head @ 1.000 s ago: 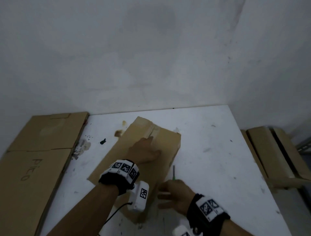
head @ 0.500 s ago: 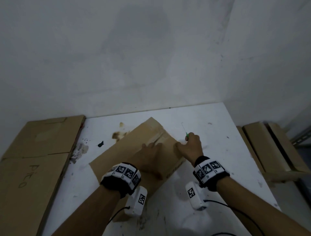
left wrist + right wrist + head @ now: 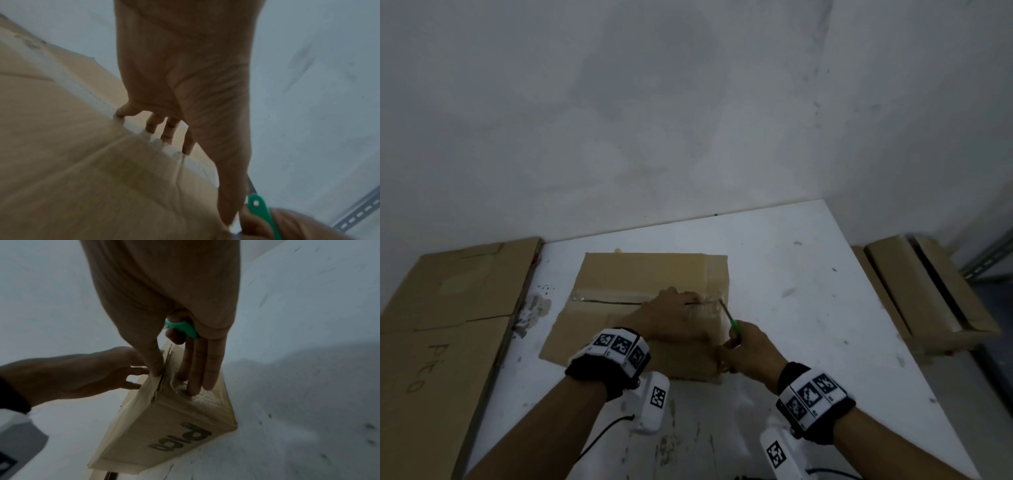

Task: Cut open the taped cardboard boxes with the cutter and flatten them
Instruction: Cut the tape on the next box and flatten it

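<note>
The cardboard box (image 3: 654,284) on the white table (image 3: 808,308) carries dark printed letters on its end wall that read "pica" or close to it in the right wrist view; motion blur leaves the last letter unsure. To the left, a flattened cardboard sheet (image 3: 438,359) lying past the table's left edge bears handwritten letters, apparently "Pico". The wrist bands show black-and-white square marker patterns.

The box lies square to the table's far edge, with clear tape (image 3: 613,295) along its top seam and a dark slit beside it. The left hand (image 3: 674,318) rests on the box top, fingers bent, fingertips (image 3: 120,113) pressing at the taped seam, holding nothing. The right hand (image 3: 751,353) grips the green cutter (image 3: 734,329) at the box's right end, its blade tip touching the tape at the corner; three straight fingers lie against the end wall.

Half a second ago the box sat turned at an angle; now it is straight. The right hand was then farther back, by the box's far right corner, and has since come nearer, to the seam's right end. More folded cardboard (image 3: 928,291) sits right of the table.
</note>
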`<action>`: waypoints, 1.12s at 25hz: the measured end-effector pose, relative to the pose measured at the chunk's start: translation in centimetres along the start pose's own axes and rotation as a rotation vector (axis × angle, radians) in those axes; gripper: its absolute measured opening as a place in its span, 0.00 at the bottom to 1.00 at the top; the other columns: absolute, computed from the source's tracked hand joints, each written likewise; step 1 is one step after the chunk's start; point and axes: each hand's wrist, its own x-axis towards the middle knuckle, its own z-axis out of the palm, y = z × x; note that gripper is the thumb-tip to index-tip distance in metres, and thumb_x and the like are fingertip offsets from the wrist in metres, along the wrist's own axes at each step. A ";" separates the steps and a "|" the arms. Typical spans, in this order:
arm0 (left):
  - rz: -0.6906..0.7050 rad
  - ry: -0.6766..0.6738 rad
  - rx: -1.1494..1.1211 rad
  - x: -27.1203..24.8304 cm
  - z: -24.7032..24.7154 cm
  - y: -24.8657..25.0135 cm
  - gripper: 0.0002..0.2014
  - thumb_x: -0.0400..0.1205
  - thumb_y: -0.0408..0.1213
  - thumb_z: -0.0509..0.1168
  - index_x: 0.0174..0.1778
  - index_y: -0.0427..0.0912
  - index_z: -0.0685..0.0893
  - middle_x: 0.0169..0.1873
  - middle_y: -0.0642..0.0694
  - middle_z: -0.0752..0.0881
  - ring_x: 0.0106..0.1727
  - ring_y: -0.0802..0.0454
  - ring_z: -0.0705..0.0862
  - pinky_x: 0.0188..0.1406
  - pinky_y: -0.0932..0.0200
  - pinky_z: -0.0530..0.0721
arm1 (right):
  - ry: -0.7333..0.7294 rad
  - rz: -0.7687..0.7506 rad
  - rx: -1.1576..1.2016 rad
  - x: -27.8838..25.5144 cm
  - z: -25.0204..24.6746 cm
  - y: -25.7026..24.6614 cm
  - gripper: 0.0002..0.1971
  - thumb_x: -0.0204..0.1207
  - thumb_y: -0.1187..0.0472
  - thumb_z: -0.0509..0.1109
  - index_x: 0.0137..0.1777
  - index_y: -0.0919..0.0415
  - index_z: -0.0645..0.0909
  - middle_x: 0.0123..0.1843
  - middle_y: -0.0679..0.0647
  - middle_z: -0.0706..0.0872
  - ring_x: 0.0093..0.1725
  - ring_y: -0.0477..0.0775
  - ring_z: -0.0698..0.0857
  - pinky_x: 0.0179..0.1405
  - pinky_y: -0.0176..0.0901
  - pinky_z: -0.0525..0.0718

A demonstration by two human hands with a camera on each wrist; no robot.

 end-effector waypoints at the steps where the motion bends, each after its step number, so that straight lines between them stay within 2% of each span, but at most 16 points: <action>1: -0.031 0.030 0.015 0.1 0.4 0.2 0.46 0.69 0.69 0.73 0.81 0.60 0.64 0.72 0.42 0.68 0.75 0.37 0.69 0.75 0.33 0.71 | -0.029 0.009 0.002 -0.1 0.3 0.0 0.14 0.75 0.62 0.76 0.41 0.56 0.70 0.41 0.58 0.84 0.43 0.60 0.87 0.42 0.53 0.90; 4: -0.075 0.054 0.099 -0.2 1.2 0.4 0.48 0.62 0.74 0.70 0.78 0.57 0.69 0.64 0.42 0.69 0.72 0.36 0.67 0.72 0.30 0.70 | -0.053 0.109 0.070 -0.1 -0.1 0.2 0.14 0.81 0.55 0.70 0.46 0.58 0.67 0.39 0.57 0.75 0.37 0.55 0.78 0.41 0.52 0.89; 6: -0.074 0.047 0.161 -0.6 1.2 1.0 0.46 0.65 0.72 0.74 0.76 0.55 0.69 0.66 0.43 0.67 0.73 0.40 0.62 0.73 0.29 0.68 | -0.045 0.215 0.239 0.1 -1.1 0.2 0.08 0.84 0.55 0.61 0.51 0.61 0.71 0.37 0.54 0.69 0.31 0.52 0.70 0.43 0.57 0.91; 8: -0.044 0.057 0.219 -0.9 1.0 1.6 0.45 0.65 0.69 0.76 0.74 0.51 0.71 0.69 0.45 0.65 0.75 0.43 0.60 0.74 0.28 0.66 | -0.068 0.274 0.403 0.5 -2.2 0.1 0.11 0.85 0.59 0.54 0.58 0.64 0.75 0.34 0.54 0.68 0.24 0.50 0.66 0.44 0.60 0.91; 9: -0.029 0.046 0.229 -1.0 0.8 1.8 0.45 0.65 0.67 0.77 0.74 0.50 0.71 0.71 0.46 0.64 0.76 0.44 0.59 0.74 0.27 0.65 | -0.082 0.256 0.394 0.7 -2.8 0.1 0.13 0.87 0.60 0.53 0.59 0.65 0.77 0.34 0.55 0.69 0.23 0.50 0.68 0.44 0.60 0.92; 11: 0.004 -0.024 0.221 -1.1 0.3 1.4 0.46 0.65 0.62 0.81 0.75 0.48 0.70 0.73 0.48 0.62 0.78 0.45 0.61 0.75 0.27 0.65 | -0.122 0.160 0.255 0.7 -3.7 0.0 0.14 0.89 0.59 0.54 0.59 0.63 0.80 0.37 0.57 0.75 0.25 0.52 0.76 0.42 0.53 0.91; 13: 0.037 -0.098 0.238 -1.1 -0.1 0.6 0.53 0.62 0.59 0.84 0.78 0.48 0.66 0.74 0.50 0.61 0.76 0.45 0.64 0.75 0.31 0.69 | -0.154 0.066 0.146 0.6 -4.1 0.0 0.11 0.90 0.62 0.55 0.61 0.61 0.79 0.39 0.59 0.83 0.28 0.55 0.82 0.37 0.47 0.88; 16: 0.057 -0.102 0.245 -1.0 -0.2 0.4 0.55 0.60 0.56 0.86 0.80 0.46 0.65 0.74 0.51 0.61 0.72 0.44 0.69 0.70 0.41 0.77 | -0.162 -0.004 0.087 0.8 -4.2 0.2 0.03 0.89 0.61 0.59 0.57 0.59 0.73 0.40 0.60 0.89 0.29 0.58 0.85 0.38 0.48 0.84; 18: 0.063 -0.093 0.252 -0.8 -0.2 0.7 0.55 0.60 0.55 0.86 0.80 0.46 0.65 0.74 0.50 0.61 0.71 0.43 0.70 0.69 0.42 0.78 | -0.149 -0.013 0.052 1.2 -4.0 0.1 0.04 0.88 0.60 0.60 0.53 0.60 0.72 0.40 0.62 0.90 0.28 0.59 0.85 0.36 0.49 0.83; 21: 0.060 -0.080 0.248 -0.8 -0.1 0.6 0.55 0.60 0.55 0.86 0.79 0.46 0.65 0.74 0.50 0.62 0.70 0.43 0.70 0.70 0.40 0.78 | -0.140 -0.006 0.052 1.9 -3.8 -0.2 0.09 0.88 0.59 0.58 0.50 0.63 0.75 0.34 0.63 0.87 0.24 0.60 0.81 0.28 0.45 0.80; 23: 0.064 -0.069 0.243 -0.9 -0.1 0.5 0.54 0.60 0.55 0.86 0.78 0.45 0.66 0.72 0.50 0.63 0.69 0.44 0.71 0.68 0.41 0.78 | -0.142 -0.037 -0.044 1.9 -3.3 -0.1 0.12 0.89 0.59 0.56 0.48 0.63 0.77 0.31 0.59 0.82 0.24 0.58 0.78 0.25 0.43 0.78; 26: 0.076 -0.043 0.231 -0.9 -0.1 0.3 0.48 0.60 0.55 0.86 0.72 0.44 0.70 0.68 0.49 0.68 0.64 0.45 0.73 0.61 0.45 0.80 | -0.032 -0.111 -0.289 1.5 -2.0 0.7 0.13 0.89 0.58 0.58 0.44 0.63 0.77 0.33 0.52 0.78 0.29 0.49 0.76 0.31 0.41 0.76; 28: 0.080 -0.040 0.233 -0.9 0.0 0.3 0.47 0.61 0.54 0.86 0.71 0.43 0.70 0.67 0.48 0.68 0.63 0.46 0.73 0.59 0.47 0.80 | 0.027 -0.184 -0.403 1.4 -1.3 1.0 0.14 0.89 0.57 0.58 0.43 0.63 0.75 0.33 0.51 0.76 0.31 0.48 0.74 0.31 0.43 0.69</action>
